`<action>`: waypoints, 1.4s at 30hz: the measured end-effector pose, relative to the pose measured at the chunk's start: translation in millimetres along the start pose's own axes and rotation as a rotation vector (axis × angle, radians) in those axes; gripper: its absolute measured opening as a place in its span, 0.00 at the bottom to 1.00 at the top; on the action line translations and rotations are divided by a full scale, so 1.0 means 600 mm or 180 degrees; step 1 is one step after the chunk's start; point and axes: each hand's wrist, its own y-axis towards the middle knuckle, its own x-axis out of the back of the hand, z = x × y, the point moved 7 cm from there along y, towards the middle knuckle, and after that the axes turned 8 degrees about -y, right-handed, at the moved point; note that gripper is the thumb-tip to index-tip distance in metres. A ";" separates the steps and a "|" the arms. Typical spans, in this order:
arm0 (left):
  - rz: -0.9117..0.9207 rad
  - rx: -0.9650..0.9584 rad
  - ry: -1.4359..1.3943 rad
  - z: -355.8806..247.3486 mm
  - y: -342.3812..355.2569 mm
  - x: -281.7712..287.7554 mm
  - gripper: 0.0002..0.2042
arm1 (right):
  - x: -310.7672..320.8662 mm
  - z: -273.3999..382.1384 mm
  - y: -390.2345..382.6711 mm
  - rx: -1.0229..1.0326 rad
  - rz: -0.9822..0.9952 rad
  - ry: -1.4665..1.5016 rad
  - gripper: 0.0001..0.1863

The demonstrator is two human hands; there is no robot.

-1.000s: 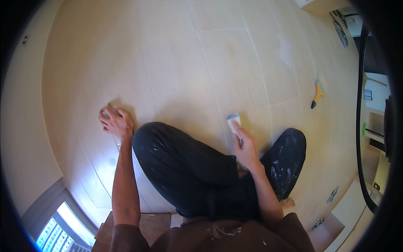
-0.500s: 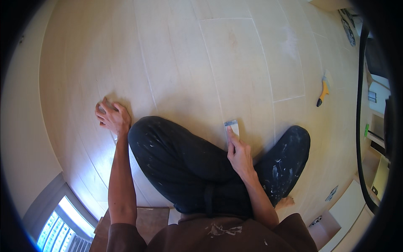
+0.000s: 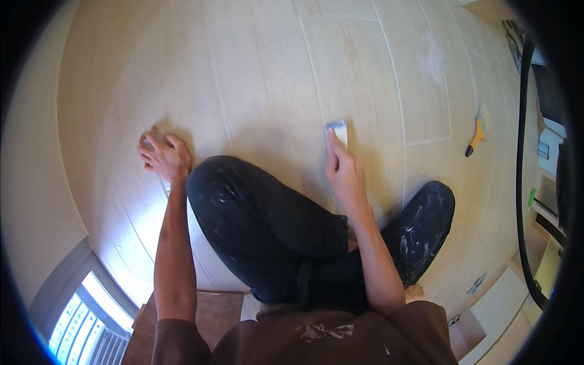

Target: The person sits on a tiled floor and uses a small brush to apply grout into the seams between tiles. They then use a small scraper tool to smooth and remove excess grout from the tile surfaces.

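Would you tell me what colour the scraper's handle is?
Yellow with a black end, on the scraper lying on the floor; head view.

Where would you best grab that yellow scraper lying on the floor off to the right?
By its yellow handle, probably. The scraper lies flat on the tiled floor, dark handle end toward the person, blade end pointing away. Coming from above and closing across the handle's narrow sides looks easiest, since nothing sits beside it. The right hand, now on a pale block, is nearest.

1. Pale beige wood-look panelled surface (image 3: 255,73), thin seams, filling most of the frame.
2. Small white rectangular pad (image 3: 338,132) flat on it, centre.
3. Yellow-handled scraper (image 3: 475,139) lying at right.
4. Spread left hand (image 3: 163,156) resting at left.
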 end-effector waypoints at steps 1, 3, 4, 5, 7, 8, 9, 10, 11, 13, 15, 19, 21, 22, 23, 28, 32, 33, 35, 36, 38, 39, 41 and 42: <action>-0.0001 -0.0004 -0.0003 0.000 0.002 0.000 0.23 | -0.002 -0.007 -0.012 -0.0111 0.0081 0.0033 0.27; 0.0034 0.0002 0.0009 0.000 0.002 -0.001 0.23 | 0.006 -0.013 -0.050 -0.0001 -0.0025 0.0101 0.28; 0.0000 -0.0056 0.0029 -0.002 0.002 0.001 0.23 | 0.002 -0.021 -0.063 -0.0102 0.0080 0.0104 0.28; -0.0019 -0.0071 0.0056 -0.002 0.002 0.002 0.23 | 0.005 -0.022 -0.070 0.0000 -0.0022 0.0119 0.29; -0.0034 -0.0092 0.0059 -0.002 0.002 0.001 0.23 | 0.008 -0.020 -0.071 0.0016 -0.0095 0.0113 0.29; -0.0012 -0.0088 0.0054 -0.001 0.001 -0.001 0.23 | 0.006 -0.014 -0.053 0.0039 -0.0073 0.0110 0.28; -0.0021 -0.0101 0.0048 -0.001 0.001 -0.001 0.23 | 0.010 -0.006 -0.029 0.0100 -0.0140 0.0134 0.28; 0.0013 -0.0075 0.0046 0.000 0.000 -0.003 0.23 | 0.010 -0.001 -0.006 -0.0065 -0.0059 0.0104 0.27; 0.0009 -0.0071 0.0046 0.001 0.000 -0.003 0.23 | 0.016 0.020 0.025 0.0134 -0.0236 0.0139 0.26; 0.0015 -0.0043 0.0045 0.001 0.001 -0.002 0.23 | 0.016 0.041 0.110 0.0083 -0.0186 0.0036 0.24; 0.0000 -0.0041 0.0030 -0.001 0.002 0.001 0.23 | 0.021 0.062 0.173 0.0235 -0.0195 -0.0030 0.22; -0.0018 -0.0040 -0.0001 -0.004 0.005 0.005 0.23 | 0.009 0.038 0.142 -0.0053 0.0082 0.0068 0.22; 0.0048 0.0069 0.0083 0.002 0.004 0.001 0.24 | -0.002 0.010 0.094 -0.0209 0.0173 0.0010 0.20; -0.0019 -0.0016 0.0078 0.000 0.004 0.000 0.24 | -0.002 0.006 0.087 -0.0011 -0.0045 -0.0049 0.20; -0.0037 -0.0003 0.0138 0.002 0.004 -0.003 0.24 | -0.002 0.002 0.085 0.0155 -0.0213 -0.0078 0.20; 0.0077 0.0095 0.0028 0.009 0.003 -0.016 0.22 | -0.039 0.004 0.227 0.0172 0.0033 -0.0850 0.20; 0.0161 0.0222 -0.0340 0.010 -0.001 -0.007 0.24 | -0.045 0.039 0.327 0.0568 -0.0071 -0.0405 0.20; 0.0147 0.0228 -0.0457 0.009 -0.002 -0.005 0.25 | -0.042 0.039 0.324 0.0587 -0.0145 -0.0542 0.20; 0.0060 0.0183 -0.0527 0.007 -0.002 0.005 0.25 | -0.039 0.027 0.288 0.0515 -0.0081 -0.0311 0.20; 0.0175 0.0196 -0.0567 0.007 -0.001 0.003 0.25 | -0.037 0.022 0.260 0.0573 -0.0008 -0.0326 0.20; -0.0033 0.0107 -0.0565 0.004 0.000 0.011 0.25 | -0.036 0.012 0.220 0.0533 0.0086 -0.0300 0.20; 0.0102 0.0165 -0.0599 0.004 0.000 0.006 0.25 | -0.034 0.006 0.206 0.0435 0.0109 -0.0266 0.20; 0.0019 0.0214 -0.0461 0.006 -0.001 0.007 0.25 | -0.030 0.010 0.210 0.0381 0.0066 -0.0251 0.19; 0.0237 0.0290 -0.0514 0.007 -0.002 -0.004 0.25 | -0.026 0.015 0.227 0.0320 -0.0018 -0.0323 0.19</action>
